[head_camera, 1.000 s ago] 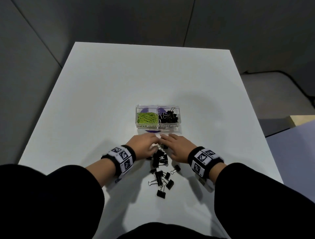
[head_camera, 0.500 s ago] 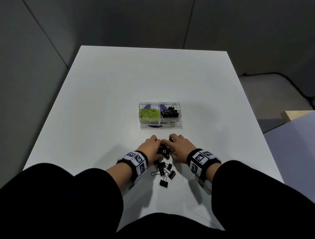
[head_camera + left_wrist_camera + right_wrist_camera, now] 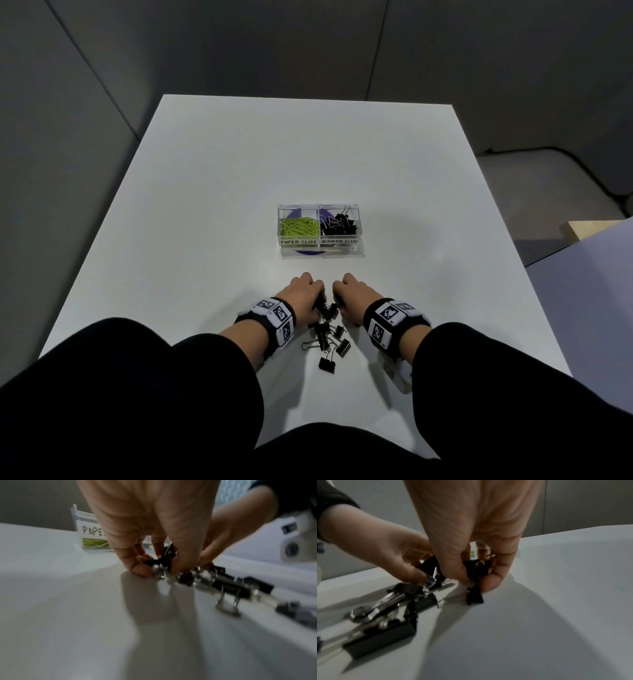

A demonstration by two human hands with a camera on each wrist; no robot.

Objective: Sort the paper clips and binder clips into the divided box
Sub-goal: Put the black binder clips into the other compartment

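A clear divided box point(image 3: 320, 248) stands mid-table, green paper clips point(image 3: 298, 226) in its left half and black binder clips point(image 3: 339, 225) in its right. Several loose black binder clips point(image 3: 327, 337) lie near the front edge. My left hand point(image 3: 303, 291) curls over the pile's far end and pinches binder clips point(image 3: 163, 562) between thumb and fingers. My right hand point(image 3: 352, 293) sits just right of it, fingers curled round a small bunch of binder clips point(image 3: 476, 568), one point(image 3: 474, 596) hanging down onto the table.
The white table point(image 3: 205, 205) stretches far beyond the box. Grey walls stand behind and to the left. A pale surface point(image 3: 589, 274) and a wooden corner point(image 3: 582, 228) lie off the right edge. Black sleeves fill the lower view.
Both hands have drawn back from the box toward me and curled into fists on clips at the pile's far end. The camera view has tilted, so the box appears farther away.
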